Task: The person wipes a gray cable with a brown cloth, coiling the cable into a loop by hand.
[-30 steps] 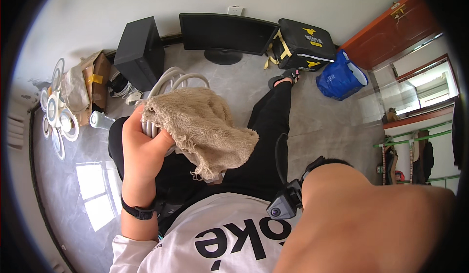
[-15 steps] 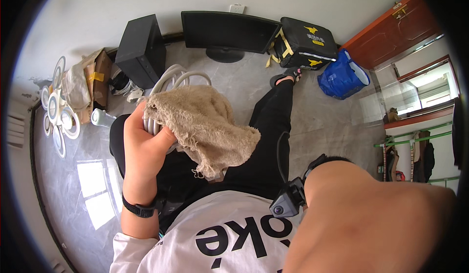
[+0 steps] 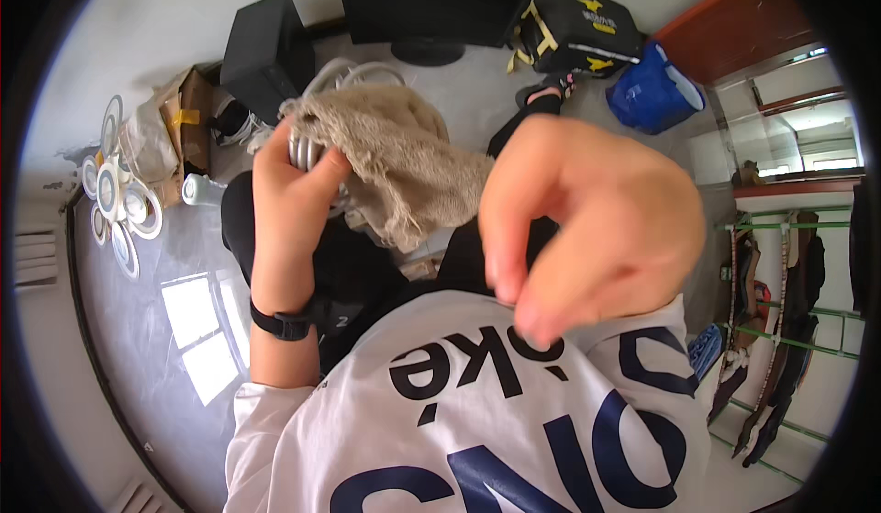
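Note:
My left hand (image 3: 298, 183) is closed round a bundle of coiled pale grey cable (image 3: 307, 150), and its loops (image 3: 362, 74) stick out beyond the far side. Over the bundle lies a frayed tan cloth (image 3: 395, 150), its near edge by my left thumb. My right hand (image 3: 596, 228) is raised close in front of me, to the right of the cloth, slightly blurred. Its thumb and a bent finger point down with a gap between them, and nothing shows in them. The other right fingers are hidden. Both hands are above my legs in dark trousers.
Along the far wall stand a black computer tower (image 3: 266, 59), a monitor (image 3: 431, 13) and a black delivery bag (image 3: 587, 31). A blue bag (image 3: 653, 91) is at far right, a clothes rack (image 3: 785, 302) nearer. Ring-shaped lamps (image 3: 119, 192), an opened carton (image 3: 188, 118) and a bottle (image 3: 202, 190) sit left.
My right hand has come up into view, where the forearm was before. The left hand keeps hold of the cable and cloth. The whole view has tilted downward.

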`<control>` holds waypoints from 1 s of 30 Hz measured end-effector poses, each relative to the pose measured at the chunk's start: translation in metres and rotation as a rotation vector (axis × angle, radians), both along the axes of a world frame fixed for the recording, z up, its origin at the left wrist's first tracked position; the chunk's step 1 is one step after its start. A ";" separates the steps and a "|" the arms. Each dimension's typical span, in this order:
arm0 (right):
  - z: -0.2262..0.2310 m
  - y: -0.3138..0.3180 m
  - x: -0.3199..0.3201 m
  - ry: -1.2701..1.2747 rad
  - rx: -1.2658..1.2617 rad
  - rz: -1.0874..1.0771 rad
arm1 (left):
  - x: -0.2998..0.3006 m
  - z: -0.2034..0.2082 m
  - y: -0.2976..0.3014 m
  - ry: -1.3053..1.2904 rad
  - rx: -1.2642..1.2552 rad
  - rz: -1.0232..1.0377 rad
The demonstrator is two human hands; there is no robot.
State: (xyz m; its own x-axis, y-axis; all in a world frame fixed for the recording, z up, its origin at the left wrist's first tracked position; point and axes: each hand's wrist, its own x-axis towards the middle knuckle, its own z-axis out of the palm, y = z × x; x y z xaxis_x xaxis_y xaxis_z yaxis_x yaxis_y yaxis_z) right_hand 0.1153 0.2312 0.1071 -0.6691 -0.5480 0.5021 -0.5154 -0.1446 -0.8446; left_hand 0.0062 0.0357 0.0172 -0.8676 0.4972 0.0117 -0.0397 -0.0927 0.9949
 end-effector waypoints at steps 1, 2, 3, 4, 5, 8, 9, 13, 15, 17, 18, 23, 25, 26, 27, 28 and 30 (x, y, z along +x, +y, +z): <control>-0.005 0.002 0.005 -0.031 -0.065 -0.106 | 0.002 -0.001 0.002 0.029 0.030 -0.013; -0.010 0.005 0.008 -0.078 -0.150 -0.176 | 0.004 0.000 0.003 0.035 0.031 -0.022; -0.014 0.008 0.007 -0.117 -0.207 -0.204 | 0.005 0.001 0.005 0.041 0.034 -0.025; -0.020 0.009 0.007 -0.159 -0.269 -0.232 | 0.006 0.003 0.004 0.034 -0.069 -0.005; -0.025 0.011 0.006 -0.222 -0.373 -0.228 | 0.007 0.000 0.003 0.023 -0.046 -0.017; -0.031 0.016 0.004 -0.280 -0.465 -0.217 | 0.006 -0.001 0.004 0.042 0.003 -0.025; -0.031 0.016 0.004 -0.291 -0.468 -0.217 | 0.006 0.000 0.004 0.031 0.000 -0.031; -0.026 0.019 0.003 -0.242 -0.378 -0.250 | 0.005 0.001 0.004 0.025 0.025 -0.044; -0.028 0.021 0.000 -0.235 -0.377 -0.247 | 0.005 0.000 0.005 0.019 0.023 -0.035; -0.029 0.021 0.000 -0.225 -0.374 -0.241 | 0.005 -0.001 0.005 0.016 0.022 -0.023; -0.028 0.021 0.000 -0.298 -0.427 -0.226 | 0.005 -0.003 0.004 0.010 0.030 -0.025; -0.029 0.022 0.004 -0.306 -0.427 -0.319 | 0.008 0.001 0.002 0.012 0.030 -0.039; -0.027 0.022 0.005 -0.317 -0.431 -0.305 | 0.009 0.002 0.002 0.009 0.006 -0.038; -0.026 0.022 0.006 -0.337 -0.435 -0.297 | 0.009 0.002 0.002 0.016 0.004 -0.044; -0.025 0.021 0.007 -0.331 -0.434 -0.297 | 0.009 0.004 0.001 0.022 0.006 -0.045; -0.024 0.021 0.007 -0.329 -0.432 -0.300 | 0.010 0.005 0.001 0.022 0.009 -0.046; -0.024 0.019 0.008 -0.329 -0.431 -0.302 | 0.011 0.005 0.001 0.020 0.011 -0.048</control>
State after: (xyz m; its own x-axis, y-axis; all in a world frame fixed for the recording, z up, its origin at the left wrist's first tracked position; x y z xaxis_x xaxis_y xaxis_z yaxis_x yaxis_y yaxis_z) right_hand 0.1238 0.2501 0.0834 -0.9202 -0.1040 0.3773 -0.3096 -0.3964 -0.8643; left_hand 0.0171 0.0368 0.0220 -0.8424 0.5378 0.0342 -0.0248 -0.1021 0.9945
